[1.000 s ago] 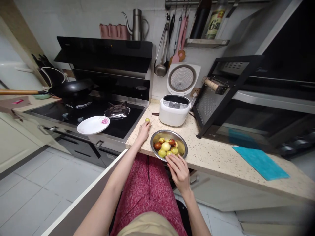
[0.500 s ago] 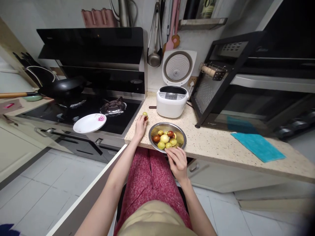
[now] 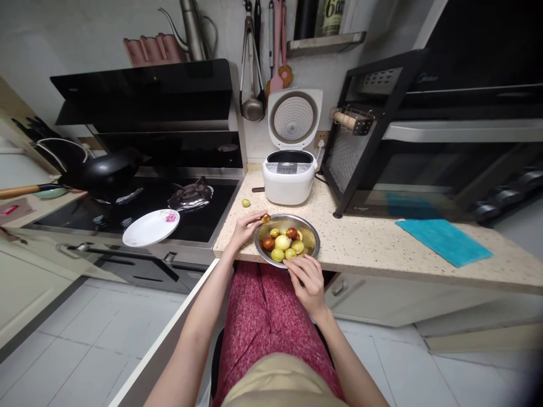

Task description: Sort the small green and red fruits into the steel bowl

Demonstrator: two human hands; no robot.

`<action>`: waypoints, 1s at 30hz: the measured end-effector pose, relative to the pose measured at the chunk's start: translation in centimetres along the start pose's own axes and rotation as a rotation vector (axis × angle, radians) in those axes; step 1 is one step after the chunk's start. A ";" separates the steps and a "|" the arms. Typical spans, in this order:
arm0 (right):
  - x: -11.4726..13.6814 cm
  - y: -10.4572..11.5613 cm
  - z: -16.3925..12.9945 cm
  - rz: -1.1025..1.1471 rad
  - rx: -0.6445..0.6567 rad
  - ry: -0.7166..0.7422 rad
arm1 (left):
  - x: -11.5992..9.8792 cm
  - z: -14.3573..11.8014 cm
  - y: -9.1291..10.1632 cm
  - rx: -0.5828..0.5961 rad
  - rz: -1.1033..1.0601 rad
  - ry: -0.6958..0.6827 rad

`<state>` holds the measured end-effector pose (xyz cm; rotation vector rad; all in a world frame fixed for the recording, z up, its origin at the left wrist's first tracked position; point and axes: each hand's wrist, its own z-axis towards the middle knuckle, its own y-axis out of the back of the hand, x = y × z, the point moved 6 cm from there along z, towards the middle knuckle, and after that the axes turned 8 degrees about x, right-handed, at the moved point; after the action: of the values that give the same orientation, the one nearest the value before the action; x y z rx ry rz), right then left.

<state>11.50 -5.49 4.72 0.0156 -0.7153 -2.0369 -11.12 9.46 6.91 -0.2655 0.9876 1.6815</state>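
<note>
We have a small reddish-brown fruit [image 3: 265,217] pinched in the fingertips of our left hand [image 3: 244,229], right at the far-left rim of the steel bowl [image 3: 311,234]. The fingers are curled in close around it, thumb against forefinger, so the grip is nearly closed with just the fruit's width between the pads. Our right hand [image 3: 307,280] rests at the bowl's near edge, fingers bent over the rim and touching it — whether it holds anything we cannot tell.

The bowl sits on the speckled counter [image 3: 382,249], near its front edge, and holds a small heap of the same fruits [image 3: 283,244], green, yellow and dark red. One more green fruit [image 3: 245,202] lies alone on the counter, between the stove [image 3: 139,198] and the white rice cooker [image 3: 288,181].

We judge these fruits light, firm and smooth-skinned — round enough to roll, slick enough to slip from a loose pinch. A hold across the middle with two or three fingertips suits them; no squeeze is needed. The thin metal bowl looks light too and would likely slide on the stone, so it is best steadied at the rim.
</note>
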 end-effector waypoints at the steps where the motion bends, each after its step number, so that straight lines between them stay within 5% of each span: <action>1: 0.0 0.0 0.0 -0.005 -0.006 0.000 | 0.1 0.0 0.0 0.006 -0.022 0.011; 9: -0.1 -0.2 -0.1 -0.012 -0.032 -0.013 | 0.6 -0.2 -0.4 0.049 -0.047 0.089; 14: -0.2 -0.3 -0.2 0.017 -0.036 -0.037 | 2.1 0.2 0.3 -0.063 0.084 0.090; 25: -0.3 -0.5 -0.5 0.029 -0.046 -0.051 | 8.3 1.1 2.3 -0.238 0.233 0.265; 30: 0.0 -0.4 -0.4 0.030 -0.032 -0.037 | 11.1 2.9 2.3 -0.161 0.283 0.319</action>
<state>11.30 -5.50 4.21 -0.0507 -0.7023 -2.0245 -16.33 19.13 2.90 -0.5338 1.1666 2.0226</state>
